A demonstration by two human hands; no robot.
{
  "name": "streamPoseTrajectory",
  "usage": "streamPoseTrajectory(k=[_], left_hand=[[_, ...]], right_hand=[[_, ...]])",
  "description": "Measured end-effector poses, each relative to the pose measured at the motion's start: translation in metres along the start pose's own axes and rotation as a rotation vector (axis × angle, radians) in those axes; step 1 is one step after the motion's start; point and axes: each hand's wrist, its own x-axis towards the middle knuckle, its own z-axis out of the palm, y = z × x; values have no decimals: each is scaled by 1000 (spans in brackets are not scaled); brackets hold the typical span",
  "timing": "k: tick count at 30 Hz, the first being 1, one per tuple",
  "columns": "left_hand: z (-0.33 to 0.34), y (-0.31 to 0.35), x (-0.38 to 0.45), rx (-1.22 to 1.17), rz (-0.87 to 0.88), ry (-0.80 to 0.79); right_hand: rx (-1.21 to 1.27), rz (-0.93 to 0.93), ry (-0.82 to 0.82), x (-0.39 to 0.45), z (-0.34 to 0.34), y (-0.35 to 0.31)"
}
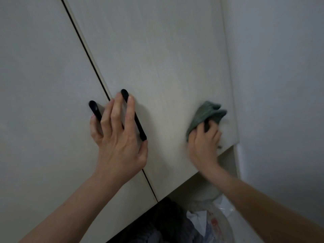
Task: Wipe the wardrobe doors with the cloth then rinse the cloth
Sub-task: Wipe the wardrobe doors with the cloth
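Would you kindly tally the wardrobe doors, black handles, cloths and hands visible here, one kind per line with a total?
Wardrobe doors: 2, left door and right door
Black handles: 2, left handle and right handle
Cloths: 1, green cloth
Hands: 2, left hand and right hand
Total: 7

Two bare forearms reach in from the bottom edge, with no sleeves, watch or bracelets visible on them. The left hand (119, 135) is slim with long fingers and short, unpainted nails; no rings show on it. The right hand (204, 144) is blurred, so its nails and fingers cannot be made out clearly. Neither hand wears a glove.
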Motion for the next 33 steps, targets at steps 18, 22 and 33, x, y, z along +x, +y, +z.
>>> streamPoseTrajectory(k=[18, 22, 33], left_hand=[[15, 7, -25, 55, 13, -154], [17, 9, -24, 48, 13, -145], [14, 4, -24, -39, 26, -174]], right_hand=[[-119, 240, -198, 4, 9, 59], [-38, 153, -212, -73, 24, 14], [-86, 259, -191, 20, 9, 110]])
